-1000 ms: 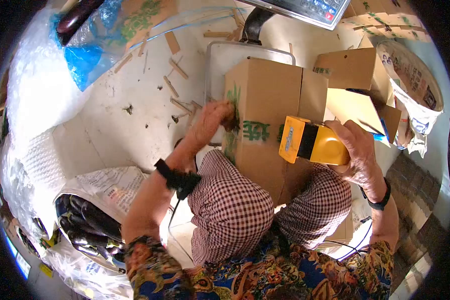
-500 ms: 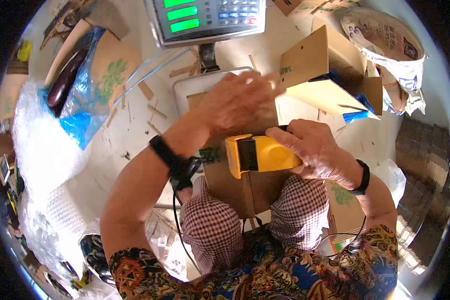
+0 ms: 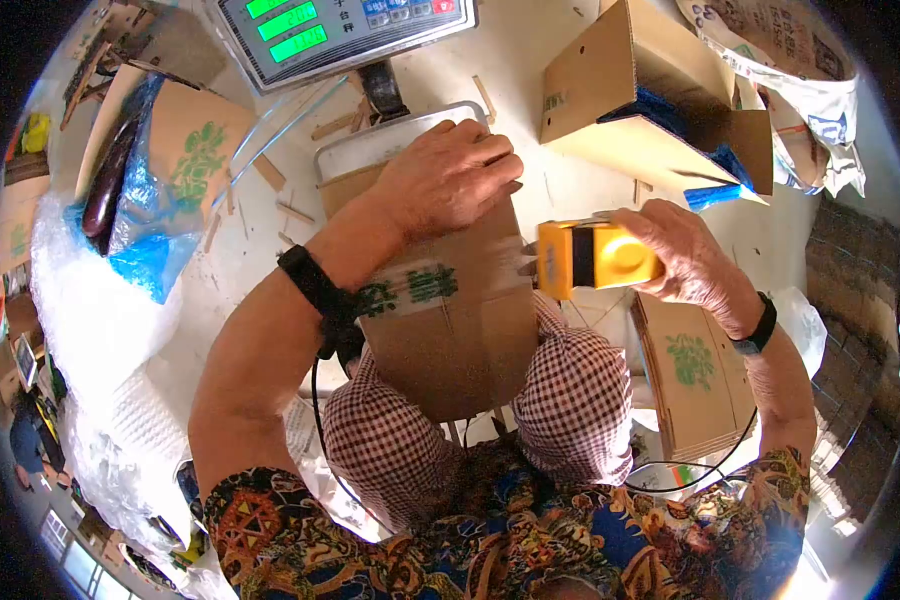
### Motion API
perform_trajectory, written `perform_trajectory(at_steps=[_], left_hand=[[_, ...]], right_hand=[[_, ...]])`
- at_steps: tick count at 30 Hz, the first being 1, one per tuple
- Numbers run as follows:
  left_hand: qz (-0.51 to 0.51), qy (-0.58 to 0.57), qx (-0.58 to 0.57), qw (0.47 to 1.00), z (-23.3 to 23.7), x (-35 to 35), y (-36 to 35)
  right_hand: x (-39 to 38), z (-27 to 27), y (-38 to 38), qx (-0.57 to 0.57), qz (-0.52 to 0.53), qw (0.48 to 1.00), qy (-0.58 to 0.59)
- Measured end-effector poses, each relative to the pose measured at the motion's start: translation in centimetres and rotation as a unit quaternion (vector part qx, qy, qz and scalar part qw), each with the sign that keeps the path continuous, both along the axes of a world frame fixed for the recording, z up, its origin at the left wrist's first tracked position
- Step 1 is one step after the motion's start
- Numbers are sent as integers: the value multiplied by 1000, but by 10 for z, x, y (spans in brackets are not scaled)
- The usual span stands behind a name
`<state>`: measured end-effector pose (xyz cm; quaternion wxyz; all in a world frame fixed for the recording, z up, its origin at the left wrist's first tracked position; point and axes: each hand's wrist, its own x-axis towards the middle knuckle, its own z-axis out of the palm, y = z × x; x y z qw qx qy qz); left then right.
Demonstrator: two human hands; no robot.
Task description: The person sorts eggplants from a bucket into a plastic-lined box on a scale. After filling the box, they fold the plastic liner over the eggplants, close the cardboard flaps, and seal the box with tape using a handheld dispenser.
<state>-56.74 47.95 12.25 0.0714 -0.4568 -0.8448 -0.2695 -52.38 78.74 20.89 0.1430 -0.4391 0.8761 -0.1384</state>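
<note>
A brown cardboard box [image 3: 450,345] with green print rests between my knees, its far end over the metal pan of a scale [image 3: 335,158]. My left hand [image 3: 450,178] lies on the box's far part, its fingers bent and pressed together; whatever is under them is hidden. At the box's right edge, my right hand [image 3: 685,255] grips a yellow tape dispenser [image 3: 625,257]. Clear tape [image 3: 495,275] stretches across the box beside the dispenser.
The scale's display [image 3: 295,35] glows green beyond the pan. An open carton [image 3: 595,75] with blue plastic stands at upper right, near a white sack [image 3: 830,110]. Upper left, an eggplant [image 3: 110,180] lies in blue plastic. Flat cardboard [image 3: 690,365] lies at right.
The dispenser has moved right to the box's edge with my right hand, and tape now shows across the box. My left hand has come down on the box. The view has shifted.
</note>
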Motion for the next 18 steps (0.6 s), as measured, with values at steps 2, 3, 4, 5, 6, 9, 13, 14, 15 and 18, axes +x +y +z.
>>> perform_trajectory(at_steps=[2,3,4,5,6,9,13,14,15,18], left_hand=[[-2,-9,-1,1000,0,1,1],[-4,-17,-4,1000,0,1,0],[-5,-17,-5,1000,0,0,-2],[10,4,49,999,1,0,-6],[25,25,103,994,2,0,-12],[323,-60,133,935,11,39,-72],[411,-627,397,530,-96,149,-127],[284,-689,647,161,-84,170,-139],[282,-689,648,160,-65,160,-126],[394,-696,460,384,-24,132,-81]], right_hand=[[6,-21,26,-52,-46,998,4],[7,-32,27,-52,-48,997,4],[7,-42,25,-71,-53,996,-15],[7,-53,23,-90,-57,994,-34],[8,-66,17,-88,-68,991,-73],[13,-85,-3,-103,-101,979,-143],[14,-97,-9,-151,-92,972,-156],[14,-98,-9,-159,-93,971,-152],[17,-100,-9,-166,-94,970,-150],[20,-73,-13,-67,-57,994,-66]])
